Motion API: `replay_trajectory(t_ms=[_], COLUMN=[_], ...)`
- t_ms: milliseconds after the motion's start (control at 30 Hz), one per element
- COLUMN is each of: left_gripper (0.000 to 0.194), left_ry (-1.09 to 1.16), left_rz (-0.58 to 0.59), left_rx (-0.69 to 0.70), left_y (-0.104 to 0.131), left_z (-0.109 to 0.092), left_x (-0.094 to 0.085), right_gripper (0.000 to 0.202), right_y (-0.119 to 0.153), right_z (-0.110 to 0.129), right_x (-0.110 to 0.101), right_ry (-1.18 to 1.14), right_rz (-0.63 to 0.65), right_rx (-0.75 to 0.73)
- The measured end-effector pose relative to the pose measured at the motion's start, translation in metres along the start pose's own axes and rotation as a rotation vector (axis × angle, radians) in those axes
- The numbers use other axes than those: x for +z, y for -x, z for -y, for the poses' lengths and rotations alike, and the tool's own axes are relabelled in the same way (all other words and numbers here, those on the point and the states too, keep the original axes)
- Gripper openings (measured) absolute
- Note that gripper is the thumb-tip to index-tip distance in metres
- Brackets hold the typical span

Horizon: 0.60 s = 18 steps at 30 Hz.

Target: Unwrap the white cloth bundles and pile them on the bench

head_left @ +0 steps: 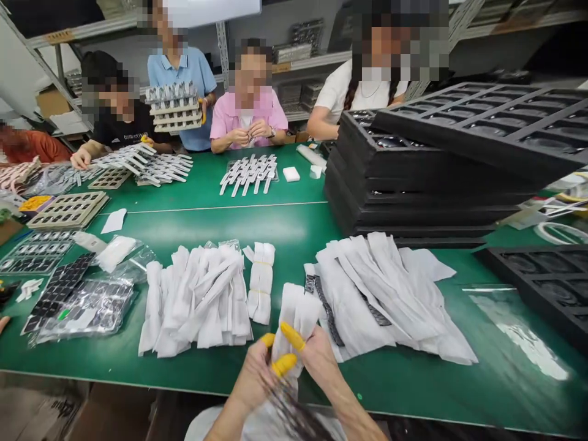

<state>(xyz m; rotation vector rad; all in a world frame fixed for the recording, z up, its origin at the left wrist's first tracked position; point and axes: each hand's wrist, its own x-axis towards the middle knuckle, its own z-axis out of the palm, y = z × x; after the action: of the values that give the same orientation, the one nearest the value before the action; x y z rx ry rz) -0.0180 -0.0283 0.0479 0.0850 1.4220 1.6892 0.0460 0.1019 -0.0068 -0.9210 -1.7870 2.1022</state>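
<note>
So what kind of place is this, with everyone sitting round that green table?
Probably a small factory packing line: stacked black trays, piles of white sleeves, and seated co-workers sorting parts by hand on a shared green table.

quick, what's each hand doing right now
Left hand: closed on the white sleeve, yellow fingertip covers on.
Right hand: closed on the same sleeve from the other side.
</note>
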Motion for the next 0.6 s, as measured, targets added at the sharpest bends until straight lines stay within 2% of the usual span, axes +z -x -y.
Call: replay_trajectory(t_ms=[100, 200, 300, 400, 533, 600], left_gripper=[0.043, 0.042, 0.042, 0.043, 0.043, 0.045], left_ry=[-0.156, -0.199, -0.147, -0.131, -0.107, -0.075], left_rz=[-0.045, -0.054, -0.080, -0.101, -0.092, -0.125], left_rx=[0.117, 0.132, 0.068, 0.027, 0.044, 0.070], left_y=[0.007, 0.004, 0.002, 0.003, 0.006, 0.008], left_z=[-0.019, -0.018, -0.013, -0.016, -0.024, -0.024], left_x=[-0.006, -0.012, -0.018, -0.024, -0.028, -0.028], right_gripper=[0.034, 0.040, 0.051, 0.048, 0.048, 0.051], right_y=[0.004, 0.011, 0.018, 0.022, 0.023, 0.022], right_z=[0.009, 0.017, 0.023, 0.025, 0.021, 0.019], right_x=[0.003, 0.009, 0.017, 0.022, 0.025, 0.026], right_ry=[-0.057, -0.163, -0.292, -0.329, -0.312, -0.322], right_rz=[0.007, 0.000, 0.148, 0.282, 0.263, 0.211], right_rx=[0.027, 0.047, 0.050, 0.099, 0.110, 0.099])
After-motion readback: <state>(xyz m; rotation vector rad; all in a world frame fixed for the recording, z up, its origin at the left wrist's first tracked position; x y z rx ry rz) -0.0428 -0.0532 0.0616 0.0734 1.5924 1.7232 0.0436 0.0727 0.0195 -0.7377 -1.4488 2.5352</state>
